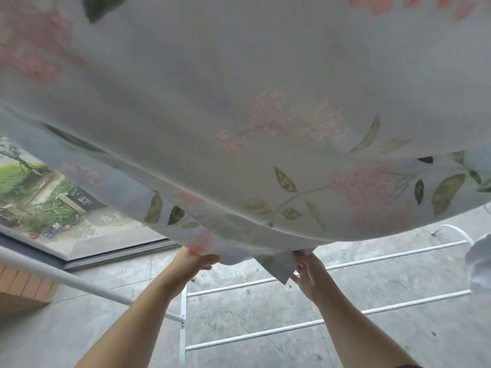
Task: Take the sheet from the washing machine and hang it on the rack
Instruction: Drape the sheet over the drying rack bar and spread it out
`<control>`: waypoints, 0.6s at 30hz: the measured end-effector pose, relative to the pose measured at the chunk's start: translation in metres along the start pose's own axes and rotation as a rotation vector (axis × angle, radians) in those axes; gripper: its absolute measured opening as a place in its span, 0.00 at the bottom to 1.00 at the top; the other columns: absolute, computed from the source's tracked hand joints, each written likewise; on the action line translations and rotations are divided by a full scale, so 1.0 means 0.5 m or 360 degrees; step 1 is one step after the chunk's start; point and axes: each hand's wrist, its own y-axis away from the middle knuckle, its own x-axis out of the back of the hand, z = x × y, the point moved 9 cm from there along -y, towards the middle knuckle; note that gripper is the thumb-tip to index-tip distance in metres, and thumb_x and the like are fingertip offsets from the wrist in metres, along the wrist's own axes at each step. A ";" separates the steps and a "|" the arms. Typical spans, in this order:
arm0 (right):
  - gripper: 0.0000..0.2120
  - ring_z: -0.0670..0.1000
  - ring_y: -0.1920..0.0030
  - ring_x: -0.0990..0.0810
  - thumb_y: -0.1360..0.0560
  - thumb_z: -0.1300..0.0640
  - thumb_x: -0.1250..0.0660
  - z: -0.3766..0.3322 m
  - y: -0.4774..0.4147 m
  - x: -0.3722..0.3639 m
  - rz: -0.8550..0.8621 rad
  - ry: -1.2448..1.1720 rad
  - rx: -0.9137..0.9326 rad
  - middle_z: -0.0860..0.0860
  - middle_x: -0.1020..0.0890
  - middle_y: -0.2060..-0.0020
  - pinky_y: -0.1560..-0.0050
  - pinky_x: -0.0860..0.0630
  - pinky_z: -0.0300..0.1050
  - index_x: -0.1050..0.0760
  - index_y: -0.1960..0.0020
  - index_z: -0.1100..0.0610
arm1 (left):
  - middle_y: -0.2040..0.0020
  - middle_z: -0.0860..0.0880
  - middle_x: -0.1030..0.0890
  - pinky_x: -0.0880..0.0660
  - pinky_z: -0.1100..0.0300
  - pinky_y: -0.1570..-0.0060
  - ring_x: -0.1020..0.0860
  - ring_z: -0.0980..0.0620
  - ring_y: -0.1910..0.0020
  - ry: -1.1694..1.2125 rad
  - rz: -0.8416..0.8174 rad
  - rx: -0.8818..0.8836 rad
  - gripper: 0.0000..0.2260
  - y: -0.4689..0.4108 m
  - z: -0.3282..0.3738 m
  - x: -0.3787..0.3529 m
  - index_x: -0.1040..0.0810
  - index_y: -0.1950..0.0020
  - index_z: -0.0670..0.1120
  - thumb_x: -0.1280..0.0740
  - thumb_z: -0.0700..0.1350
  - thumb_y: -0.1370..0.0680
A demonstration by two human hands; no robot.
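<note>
Head view: the left hand [198, 261] grips the lower hem of the floral sheet [239, 115], fingers curled round the cloth, and the right hand [308, 274] pinches a folded corner between thumb and fingers. The sheet spreads wide above both sets of fingers. The white rack [398, 305] rails lie below them, over the grey floor [239, 312].

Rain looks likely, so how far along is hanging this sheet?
Done: the pale floral fabric sheet is out and opened up. In hand: left hand and right hand grip its near edge while it billows above the white metal rack. Left: lowering it onto the rails and spreading it.
</note>
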 end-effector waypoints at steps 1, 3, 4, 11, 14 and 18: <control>0.15 0.54 0.50 0.22 0.25 0.68 0.39 0.008 0.003 -0.003 -0.0033 -0.0029 -0.0014 0.56 0.20 0.50 0.47 0.27 0.53 0.28 0.41 0.57 | 0.60 0.51 0.19 0.30 0.53 0.56 0.24 0.49 0.59 0.0001 -0.0093 0.0026 0.23 0.003 0.003 -0.012 0.22 0.49 0.47 0.27 0.48 0.43; 0.16 0.58 0.44 0.22 0.27 0.68 0.38 0.024 0.012 -0.006 -0.0129 -0.0024 -0.0009 0.59 0.19 0.46 0.41 0.27 0.58 0.26 0.40 0.60 | 0.64 0.50 0.25 0.31 0.59 0.61 0.29 0.53 0.65 -0.0026 -0.0271 0.0067 0.24 0.013 0.007 -0.041 0.23 0.50 0.43 0.28 0.49 0.44; 0.17 0.59 0.43 0.22 0.28 0.68 0.37 0.033 0.017 -0.005 -0.0158 0.0001 -0.0014 0.60 0.19 0.46 0.40 0.28 0.59 0.25 0.40 0.60 | 0.64 0.51 0.24 0.31 0.61 0.63 0.29 0.54 0.65 -0.0096 -0.0349 0.0062 0.22 0.017 0.011 -0.054 0.23 0.51 0.43 0.28 0.46 0.43; 0.07 0.52 0.61 0.19 0.28 0.61 0.30 0.077 0.039 0.057 0.0199 0.0610 -0.0114 0.56 0.17 0.61 0.63 0.21 0.46 0.22 0.51 0.62 | 0.74 0.47 0.20 0.24 0.58 0.67 0.21 0.49 0.74 -0.0558 0.0141 0.0038 0.05 -0.011 -0.018 0.009 0.19 0.68 0.45 0.31 0.41 0.31; 0.12 0.55 0.63 0.21 0.29 0.55 0.31 0.126 0.037 0.076 0.0383 0.0923 -0.0207 0.58 0.20 0.65 0.61 0.22 0.50 0.21 0.56 0.65 | 0.73 0.45 0.19 0.22 0.55 0.66 0.19 0.46 0.73 -0.0435 0.0514 0.0267 0.07 0.004 -0.089 0.057 0.19 0.62 0.41 0.35 0.40 0.29; 0.15 0.55 0.69 0.25 0.29 0.52 0.33 0.177 0.048 0.071 0.0507 0.1060 -0.0259 0.56 0.25 0.70 0.63 0.25 0.48 0.24 0.62 0.64 | 0.71 0.44 0.18 0.21 0.57 0.66 0.18 0.48 0.74 -0.0351 0.0627 0.0407 0.09 0.033 -0.114 0.068 0.19 0.61 0.39 0.39 0.38 0.28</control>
